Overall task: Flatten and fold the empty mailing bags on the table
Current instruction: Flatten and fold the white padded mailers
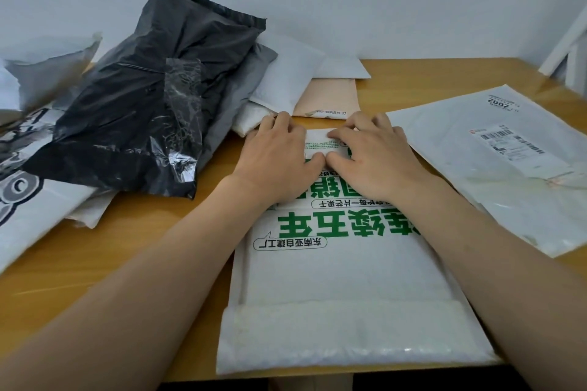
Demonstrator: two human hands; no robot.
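Head view: a white padded bubble mailing bag with green printed lettering [343, 279] is lying flat along the middle of the light wooden table [127, 263], its near flap already turned over. Both hands are resting on its far end, the left hand [276, 159] and the right hand [374, 152] side by side with thumbs nearly touching, fingers spread and pressing down, gripping nothing. This is looking like the flattening step, or creasing the far edge; I cannot tell which. To do it well, keep the palms flat, push air outward toward the open end and align the edges before creasing. A crumpled black plastic mailing bag [143, 111] is heaped to the left, and a flat white poly mailer with a shipping label [495, 162] is lying to the right.
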